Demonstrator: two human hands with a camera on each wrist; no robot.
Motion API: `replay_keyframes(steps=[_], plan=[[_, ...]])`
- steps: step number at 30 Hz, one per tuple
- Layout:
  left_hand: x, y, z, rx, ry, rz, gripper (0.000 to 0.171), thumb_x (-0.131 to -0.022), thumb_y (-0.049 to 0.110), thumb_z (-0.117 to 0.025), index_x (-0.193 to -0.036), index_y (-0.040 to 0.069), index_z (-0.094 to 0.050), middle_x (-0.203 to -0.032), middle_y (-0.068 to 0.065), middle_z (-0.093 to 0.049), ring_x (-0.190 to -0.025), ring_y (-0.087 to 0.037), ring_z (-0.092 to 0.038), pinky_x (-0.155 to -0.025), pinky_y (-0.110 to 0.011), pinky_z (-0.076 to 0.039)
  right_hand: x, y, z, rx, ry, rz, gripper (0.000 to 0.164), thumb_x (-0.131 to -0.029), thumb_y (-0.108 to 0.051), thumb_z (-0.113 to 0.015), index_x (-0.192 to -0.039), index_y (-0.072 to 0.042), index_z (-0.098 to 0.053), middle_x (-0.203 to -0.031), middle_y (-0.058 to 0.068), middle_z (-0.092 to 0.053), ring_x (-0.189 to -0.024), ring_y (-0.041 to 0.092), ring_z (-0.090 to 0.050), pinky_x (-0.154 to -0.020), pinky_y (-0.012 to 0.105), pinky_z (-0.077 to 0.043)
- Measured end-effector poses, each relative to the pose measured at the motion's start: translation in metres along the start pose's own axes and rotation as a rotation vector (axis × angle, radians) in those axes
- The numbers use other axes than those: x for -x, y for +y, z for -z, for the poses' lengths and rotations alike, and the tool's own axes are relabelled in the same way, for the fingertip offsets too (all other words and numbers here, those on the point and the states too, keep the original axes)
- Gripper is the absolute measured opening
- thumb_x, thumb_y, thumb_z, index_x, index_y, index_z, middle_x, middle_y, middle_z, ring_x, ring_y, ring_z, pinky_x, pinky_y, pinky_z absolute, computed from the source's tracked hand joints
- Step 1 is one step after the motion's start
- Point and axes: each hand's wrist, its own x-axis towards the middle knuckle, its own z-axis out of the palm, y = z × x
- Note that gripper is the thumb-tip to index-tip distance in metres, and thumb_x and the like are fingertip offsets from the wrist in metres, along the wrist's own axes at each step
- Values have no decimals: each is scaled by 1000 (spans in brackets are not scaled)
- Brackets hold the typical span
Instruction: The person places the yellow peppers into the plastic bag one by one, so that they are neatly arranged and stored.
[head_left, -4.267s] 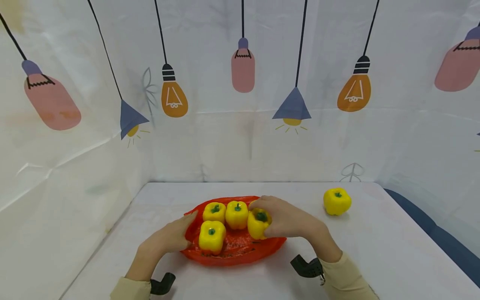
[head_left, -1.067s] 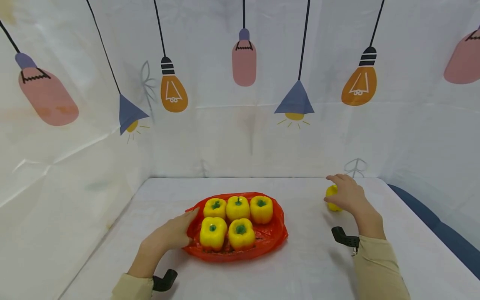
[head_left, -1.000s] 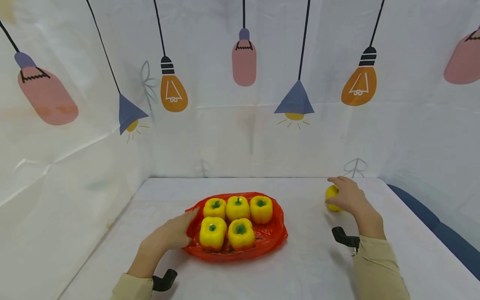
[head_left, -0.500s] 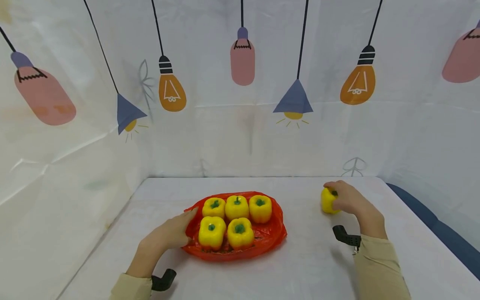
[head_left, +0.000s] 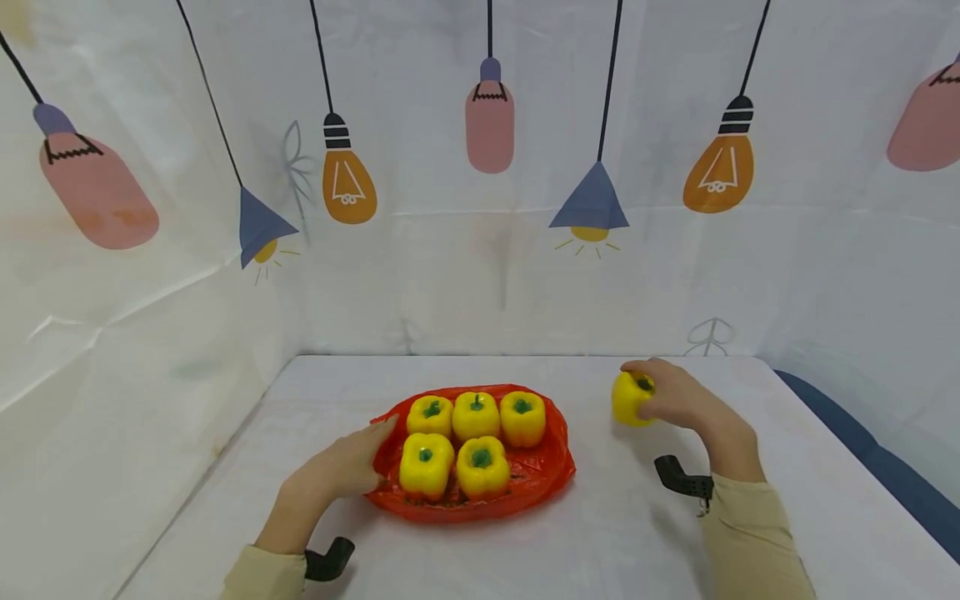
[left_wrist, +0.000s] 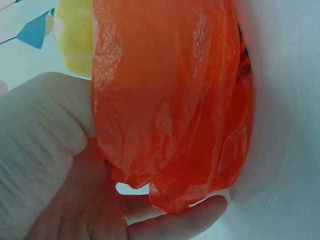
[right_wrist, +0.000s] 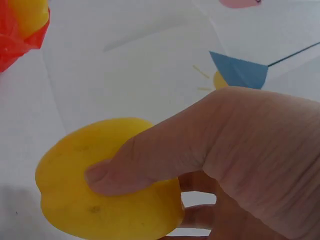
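In the head view my right hand grips a yellow bell pepper, right of the bag; its green stem shows beside the fingers. The right wrist view has the thumb pressed along the side of that pepper, with other fingers behind it. An oval red plastic bag, spread wide at the top, carries several yellow bell peppers standing stem up in two rows. My left hand holds the bag's left end. Close up, its fingers lie under the crinkled red plastic, its thumb tip hidden behind.
Everything stands on a white-covered table. A pale sheet printed with hanging lamps rises behind and at the left. Beyond the table's right edge is a dark blue surface. Black wrist cameras sit on both wrists.
The right hand set one pepper into the bag's front row, then reached right and took hold of the lone pepper. It has since moved left with that pepper. The left hand stays at the bag.
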Motion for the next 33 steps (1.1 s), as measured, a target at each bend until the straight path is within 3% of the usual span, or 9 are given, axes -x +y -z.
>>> replay_keyframes(steps=[8, 19, 26, 33], plan=[[-2, -1, -1, -8, 0, 2, 83, -78, 6, -71, -154, 10, -37, -155, -12, -45, -138, -35, -46, -112, -62, -37, 8, -33, 5, -55, 1, 55, 71, -71, -14, -73, -139, -8, -54, -133, 17, -57, -106, 31, -52, -89, 54, -50], [-3, -3, -2, -14, -2, -5, 82, -79, 7, -71, -154, 9, -37, -155, -12, -45, -140, -35, -45, -113, -61, -37, 21, -77, 9, -154, -56, 140, 67, -76, -18, -77, -140, -17, -54, -128, 6, -59, -106, 25, -53, -86, 41, -54], [-2, -2, 0, -13, -6, -1, 81, -79, 7, -71, -153, 9, -38, -154, -13, -45, -139, -35, -45, -113, -61, -37, 24, -108, -5, -147, -97, 196, 68, -77, -20, -79, -140, -23, -54, -131, -3, -58, -112, 19, -54, -94, 42, -55], [-1, -1, 0, -16, -1, -7, 81, -79, 6, -70, -153, 8, -38, -154, -13, -45, -139, -35, -45, -113, -61, -37, 18, -130, -26, -97, -202, 199, 66, -77, -20, -77, -140, -26, -56, -126, -8, -59, -111, 16, -53, -99, 46, -52]])
